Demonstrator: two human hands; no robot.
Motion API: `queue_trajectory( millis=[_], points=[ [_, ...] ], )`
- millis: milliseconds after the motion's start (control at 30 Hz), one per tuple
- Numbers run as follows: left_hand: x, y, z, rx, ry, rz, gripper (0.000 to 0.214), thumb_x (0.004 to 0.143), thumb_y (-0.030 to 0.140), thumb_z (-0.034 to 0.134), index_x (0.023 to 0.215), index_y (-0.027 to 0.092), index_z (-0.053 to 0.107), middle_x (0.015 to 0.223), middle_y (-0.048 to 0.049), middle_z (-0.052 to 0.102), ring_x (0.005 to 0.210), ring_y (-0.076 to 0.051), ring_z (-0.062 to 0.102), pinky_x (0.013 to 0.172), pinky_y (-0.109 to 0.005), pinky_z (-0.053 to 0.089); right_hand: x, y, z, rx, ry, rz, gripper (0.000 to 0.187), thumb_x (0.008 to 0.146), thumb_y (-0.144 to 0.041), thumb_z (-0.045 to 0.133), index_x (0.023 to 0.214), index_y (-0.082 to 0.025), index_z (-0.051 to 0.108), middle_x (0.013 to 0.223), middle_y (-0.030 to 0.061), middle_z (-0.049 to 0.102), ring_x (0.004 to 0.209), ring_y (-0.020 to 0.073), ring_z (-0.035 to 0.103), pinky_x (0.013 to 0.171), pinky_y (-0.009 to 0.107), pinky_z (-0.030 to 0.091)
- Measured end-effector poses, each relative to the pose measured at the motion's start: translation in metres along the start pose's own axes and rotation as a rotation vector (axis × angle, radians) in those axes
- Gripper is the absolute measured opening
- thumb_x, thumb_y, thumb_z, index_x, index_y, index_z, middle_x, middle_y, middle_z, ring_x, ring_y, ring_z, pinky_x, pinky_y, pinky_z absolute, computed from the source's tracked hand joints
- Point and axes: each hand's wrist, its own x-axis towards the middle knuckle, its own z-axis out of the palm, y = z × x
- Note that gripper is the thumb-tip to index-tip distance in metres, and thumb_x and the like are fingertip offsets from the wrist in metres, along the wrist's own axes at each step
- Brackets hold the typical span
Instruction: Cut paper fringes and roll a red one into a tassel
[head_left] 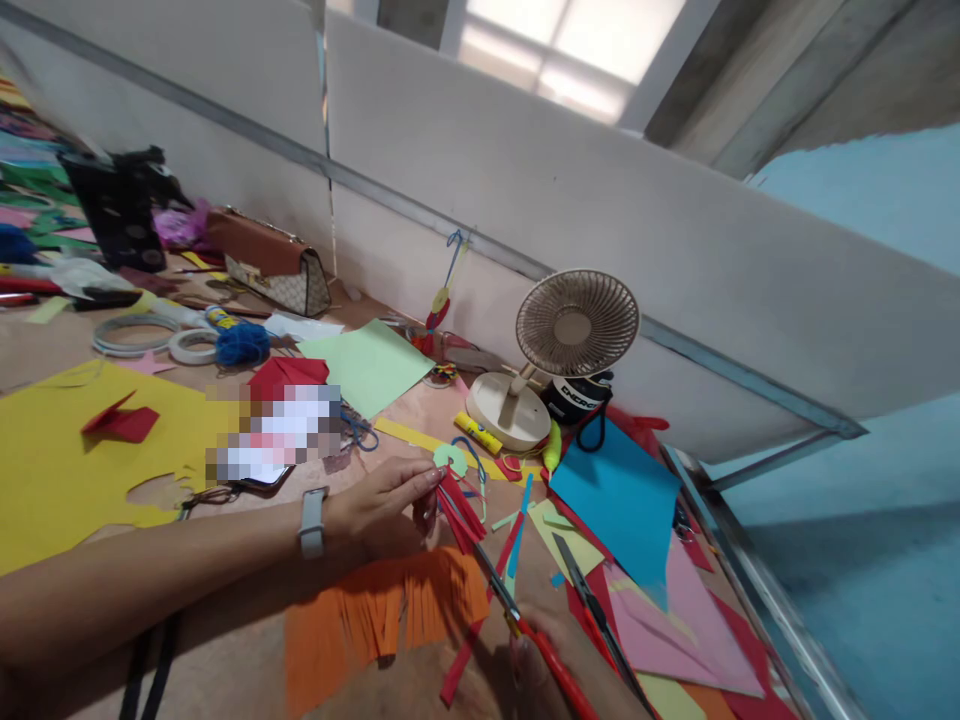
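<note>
My left hand (pixel 401 495), with a watch on the wrist, pinches a bundle of red paper strips (pixel 463 515). A light green paper ring (pixel 451 460) with a blue cord (pixel 475 455) sits against its fingertips. Red-handled scissors (pixel 551 655) are in my right hand (pixel 536 640), their blades pointing up to the lower ends of the red strips. Whether the blades are parted I cannot tell. Below lies an orange fringed paper sheet (pixel 322 640). To the right of the scissors rests a box cutter (pixel 589 595).
A small fan (pixel 577 322) stands at the back beside a glue stick (pixel 478 434). Blue paper (pixel 619 490) and pink paper (pixel 690 625) lie right. Yellow paper (pixel 45 450), a phone (pixel 266 478), blue yarn (pixel 241 344), tape rolls (pixel 193 346) and a handbag (pixel 270 260) are left.
</note>
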Motion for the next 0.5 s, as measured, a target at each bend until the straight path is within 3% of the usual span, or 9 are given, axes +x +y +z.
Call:
queue_trajectory(
  millis=[200,500],
  points=[
    [0.0005,-0.0044,0.0004,-0.025,-0.002,0.01,0.045,0.088,0.053,0.047,0.068,0.014,0.056,0.062,-0.0024,0.058,0.06,-0.013,0.055,0.061,-0.026,0.045,0.0014,-0.002,0.0001,0.0,-0.043,-0.001,0.028,0.093,-0.037,0.052,0.11,-0.016,0.059,0.107,0.0061,0.062,0.088,0.0173,0.062,0.078,0.036,0.053],
    [0.0001,-0.0005,0.0004,0.043,-0.01,0.041,0.044,0.092,0.049,0.042,0.069,0.014,0.056,0.064,-0.0033,0.059,0.062,-0.014,0.056,0.064,-0.027,0.046,0.0087,-0.0045,0.0018,0.007,-0.052,-0.01,0.046,0.085,-0.063,0.042,0.083,-0.021,0.062,0.077,0.0044,0.064,0.075,0.0226,0.061,0.067,0.028,0.048]
  ],
)
